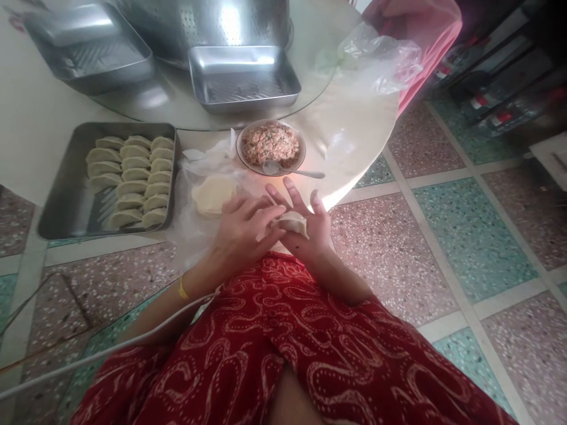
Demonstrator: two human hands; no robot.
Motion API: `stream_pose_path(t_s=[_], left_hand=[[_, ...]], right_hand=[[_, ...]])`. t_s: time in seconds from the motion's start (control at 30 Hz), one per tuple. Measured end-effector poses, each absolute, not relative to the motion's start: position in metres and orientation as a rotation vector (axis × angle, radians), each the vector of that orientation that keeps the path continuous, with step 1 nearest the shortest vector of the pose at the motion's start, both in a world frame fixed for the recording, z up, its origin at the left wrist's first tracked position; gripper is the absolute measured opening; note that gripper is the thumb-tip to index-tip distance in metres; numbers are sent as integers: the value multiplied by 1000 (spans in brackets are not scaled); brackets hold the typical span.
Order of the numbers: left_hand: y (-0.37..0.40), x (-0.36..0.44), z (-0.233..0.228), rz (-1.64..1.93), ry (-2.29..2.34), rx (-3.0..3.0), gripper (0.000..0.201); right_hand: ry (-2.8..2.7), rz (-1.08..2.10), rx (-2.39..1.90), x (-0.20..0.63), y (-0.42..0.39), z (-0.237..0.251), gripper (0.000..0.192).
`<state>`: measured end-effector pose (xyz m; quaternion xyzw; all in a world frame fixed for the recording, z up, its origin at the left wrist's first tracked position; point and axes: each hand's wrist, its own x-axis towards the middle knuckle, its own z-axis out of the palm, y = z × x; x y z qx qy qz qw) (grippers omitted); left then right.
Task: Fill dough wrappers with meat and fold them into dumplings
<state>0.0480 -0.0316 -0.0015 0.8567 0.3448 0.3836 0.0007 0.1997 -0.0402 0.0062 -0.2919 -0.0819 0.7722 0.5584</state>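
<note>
A folded dumpling (292, 222) lies across the palm of my right hand (312, 236), whose fingers are spread upward around it. My left hand (245, 227) reaches in from the side, its thumb and forefinger at the dumpling's left end. Just beyond my left hand is a stack of round dough wrappers (212, 195) on a sheet of clear plastic (188, 224). Past my fingertips stands a bowl of minced filling (271, 143) with a metal spoon (305, 173) resting in it.
On the left, a metal tray (66, 195) holds several rows of dumplings (133, 171). Further back are two metal pans (245, 97) (97, 68) and a large perforated pot (212, 26). A crumpled plastic bag (376, 59) lies at the table's right. A white cable (110, 349) crosses my left arm.
</note>
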Motion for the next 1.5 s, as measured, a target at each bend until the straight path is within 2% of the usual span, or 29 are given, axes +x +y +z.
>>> stream_pose_path(t_s=[0.23,0.47,0.63,1.0,1.17,1.33,1.5], left_hand=[[-28,56,-1,1157,954,2787,13],[-25,56,2,1083,914,2846,21],[-21,57,4,977,777,2912,15],[-11,60,18,701,630,2941,19],[-8,62,17,713,642,2933,21],[-7,62,14,744,656,2868,32],[-8,62,15,706,681,2839,25]], right_hand=[[-163,1928,-656,191,-39,8,57],[-86,1951,-662,193,-38,10,61],[-105,1974,-630,194,-39,8,58],[-38,1978,-644,199,-40,19,58],[10,1963,-652,201,-40,17,55],[39,1966,-620,202,-40,15,56],[50,2004,-635,205,-42,20,58]])
